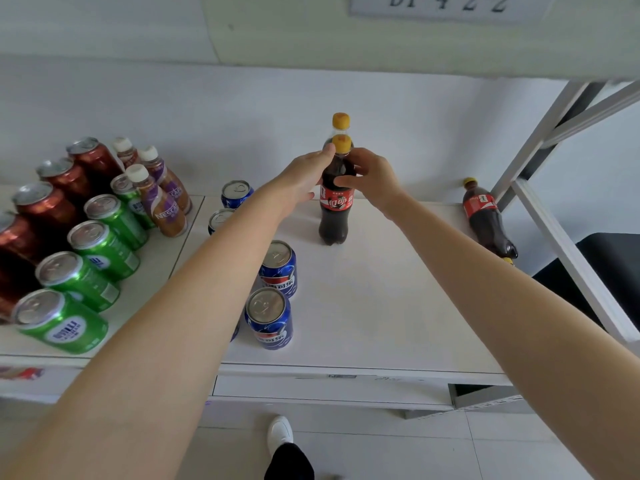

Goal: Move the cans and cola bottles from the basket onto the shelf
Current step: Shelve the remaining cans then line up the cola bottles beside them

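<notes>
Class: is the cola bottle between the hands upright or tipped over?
Upright: the cola bottle stands on its base on the shelf, yellow cap at top.

Cola bottle (334, 216) stands on the shelf (398, 289), blue cans (277, 268) left, second bottle (485, 216) lying right.

Both bare forearms are stretched forward; the left hand (304, 178) and right hand (372, 178) are curled from either side round a dark plastic cola bottle (333, 220) with a yellow cap
</notes>
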